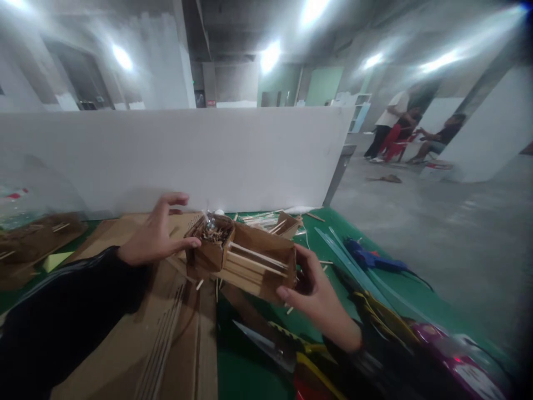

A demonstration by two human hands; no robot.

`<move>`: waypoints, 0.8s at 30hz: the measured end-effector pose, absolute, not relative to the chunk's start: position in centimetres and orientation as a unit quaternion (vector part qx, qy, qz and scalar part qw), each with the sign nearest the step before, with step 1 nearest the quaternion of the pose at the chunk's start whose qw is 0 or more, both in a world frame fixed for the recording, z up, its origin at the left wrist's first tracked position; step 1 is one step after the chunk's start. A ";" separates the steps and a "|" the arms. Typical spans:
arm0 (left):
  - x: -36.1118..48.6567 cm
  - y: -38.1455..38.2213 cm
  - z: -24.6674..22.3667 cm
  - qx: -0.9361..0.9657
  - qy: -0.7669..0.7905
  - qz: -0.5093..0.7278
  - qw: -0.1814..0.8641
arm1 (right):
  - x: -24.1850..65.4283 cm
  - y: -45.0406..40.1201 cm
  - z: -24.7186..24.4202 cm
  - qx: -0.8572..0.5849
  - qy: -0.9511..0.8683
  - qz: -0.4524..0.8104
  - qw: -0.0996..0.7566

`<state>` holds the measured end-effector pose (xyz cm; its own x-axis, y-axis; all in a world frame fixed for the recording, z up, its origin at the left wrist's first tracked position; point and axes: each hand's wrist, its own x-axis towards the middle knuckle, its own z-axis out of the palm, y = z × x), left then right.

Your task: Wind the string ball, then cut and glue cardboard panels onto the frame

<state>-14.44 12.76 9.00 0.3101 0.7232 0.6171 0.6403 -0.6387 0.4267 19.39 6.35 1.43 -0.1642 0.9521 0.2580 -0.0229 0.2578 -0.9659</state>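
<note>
A small cardboard box (250, 282) is held up over the table, tilted a little down to the right. Its left compartment contains brown scraps (214, 232) and something clear and shiny. Two thin wooden sticks (258, 258) run lengthwise across its longer right part. My right hand (312, 291) grips the right end, thumb in front and fingers behind. At the other end, my left hand (156, 233) is open, fingers spread, with its thumb tip at the box's left edge; whether it touches I cannot tell.
Flat cardboard sheets (166, 333) cover the green table's left side. A knife (266, 344), a blue glue gun (370, 255), clear glue sticks (341, 253) and a purple device (453, 355) lie right. A white panel (179, 158) stands behind. Several people are in the right background.
</note>
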 end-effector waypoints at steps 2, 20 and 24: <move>-14.7 13.4 8.8 0.806 0.424 0.382 0.156 | 19.2 7.1 2.2 -0.361 -0.609 0.467 0.529; -28.3 19.5 10.1 0.646 0.614 0.433 0.133 | 19.0 10.7 2.5 -0.421 -0.723 0.329 0.438; -30.1 21.2 9.0 0.639 0.611 0.443 0.146 | 20.3 10.6 1.4 -0.430 -0.716 0.338 0.434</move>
<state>-30.14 21.20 8.96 -0.1394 0.9114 0.3871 0.6526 -0.2095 0.7282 20.34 10.56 1.36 -0.2532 0.9089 0.3314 0.3212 0.4021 -0.8574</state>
